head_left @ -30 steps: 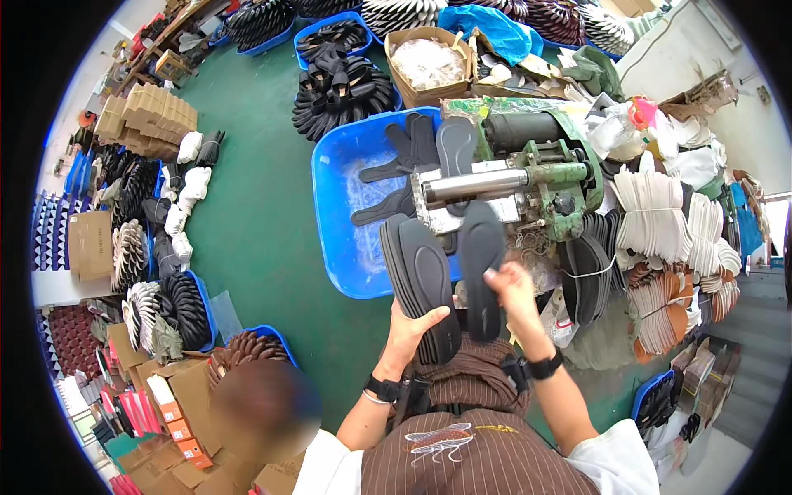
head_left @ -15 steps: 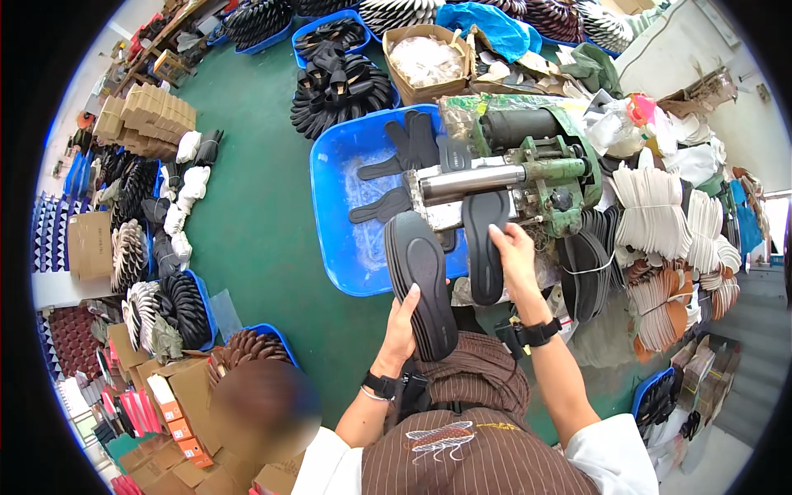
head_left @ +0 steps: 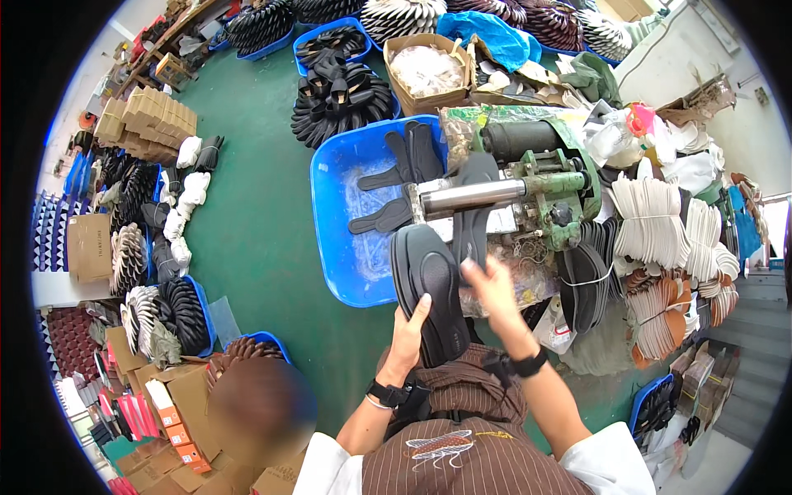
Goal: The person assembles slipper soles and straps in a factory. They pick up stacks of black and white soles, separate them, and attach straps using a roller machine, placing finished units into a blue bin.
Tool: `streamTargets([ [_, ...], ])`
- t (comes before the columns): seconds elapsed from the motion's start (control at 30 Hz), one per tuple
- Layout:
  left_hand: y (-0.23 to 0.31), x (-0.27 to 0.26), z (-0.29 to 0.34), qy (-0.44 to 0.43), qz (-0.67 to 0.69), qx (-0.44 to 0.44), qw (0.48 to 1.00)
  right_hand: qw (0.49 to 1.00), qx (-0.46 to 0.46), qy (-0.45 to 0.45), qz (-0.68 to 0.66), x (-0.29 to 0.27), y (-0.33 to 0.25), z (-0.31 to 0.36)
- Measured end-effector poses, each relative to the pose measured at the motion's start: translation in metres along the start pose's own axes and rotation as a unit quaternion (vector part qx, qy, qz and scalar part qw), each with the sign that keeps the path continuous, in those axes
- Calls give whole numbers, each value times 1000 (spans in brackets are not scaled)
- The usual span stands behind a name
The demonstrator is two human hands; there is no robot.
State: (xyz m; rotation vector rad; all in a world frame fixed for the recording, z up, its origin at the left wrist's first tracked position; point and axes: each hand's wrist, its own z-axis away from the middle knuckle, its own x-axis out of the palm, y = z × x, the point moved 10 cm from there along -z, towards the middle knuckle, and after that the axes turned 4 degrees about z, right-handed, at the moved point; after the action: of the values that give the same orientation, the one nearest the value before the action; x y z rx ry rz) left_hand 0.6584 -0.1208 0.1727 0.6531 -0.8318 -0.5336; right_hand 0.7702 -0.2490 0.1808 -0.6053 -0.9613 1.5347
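My left hand (head_left: 404, 342) is closed round a stack of black insoles (head_left: 429, 289), held tilted over my lap with the thumb on the top one. A single black insole (head_left: 472, 227) lies under the shiny metal roller (head_left: 470, 196) of a green machine (head_left: 569, 186) and shows on both sides of it. At that insole's near end, beside the stack, is my right hand (head_left: 493, 293). Its thumb tip is on or just above the insole, but the fingers are blurred, so their grip is unclear.
Behind the roller, a blue tub (head_left: 330, 247) holds several loose black insoles (head_left: 408, 157). Tied bundles of black insoles (head_left: 586, 272) and white insoles (head_left: 652, 219) stand right of the machine. An open carton (head_left: 429, 70) sits beyond it. Stacked cartons (head_left: 177, 396) are at the lower left.
The single insole has moved away from me, farther through under the roller. My right hand has slid left from its side to its near end, close to the stack. The stack shifted slightly right.
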Motion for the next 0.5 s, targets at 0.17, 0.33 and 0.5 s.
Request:
streamTargets([
  [0.17, 3, 3, 0, 13, -7, -31, 999, 995, -13, 42, 88, -34, 11, 11],
  [0.33, 0, -2, -3, 58, -48, 2, 997, 983, -127, 26, 130, -33, -9, -35],
  [0.5, 10, 9, -7, 38, -80, 65, 994, 988, 49, -130, 69, 5, 29, 29],
])
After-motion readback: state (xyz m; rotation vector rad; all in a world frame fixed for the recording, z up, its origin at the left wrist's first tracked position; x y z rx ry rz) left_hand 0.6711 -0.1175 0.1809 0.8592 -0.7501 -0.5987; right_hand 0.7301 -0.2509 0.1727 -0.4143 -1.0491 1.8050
